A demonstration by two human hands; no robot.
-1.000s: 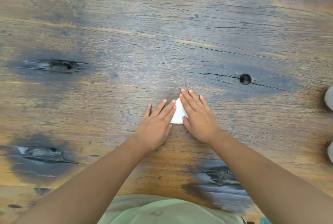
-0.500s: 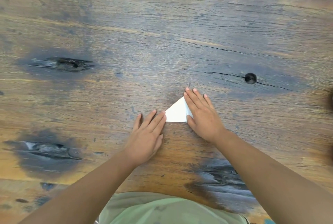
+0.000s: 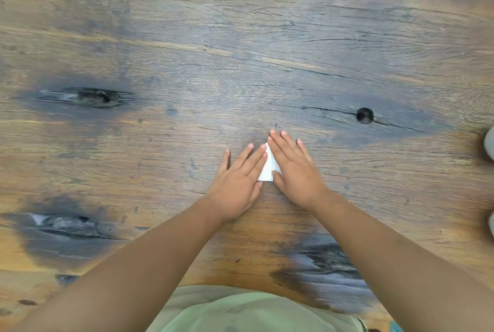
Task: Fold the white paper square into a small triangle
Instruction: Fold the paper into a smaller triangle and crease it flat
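Clearance, wooden table (image 3: 187, 45): open nearly all over.

Far side, left side & near-left: bare wood, free passage; knots and holes only, flush w/ surface. Centre blocked: left hand (image 3: 236, 182) and right hand (image 3: 296, 171) lie flat, fingers spread, on folded white paper (image 3: 267, 168), only a narrow strip between them. Right edge: two pale objects (image 3: 490, 144), cut off by frame, unidentifiable.
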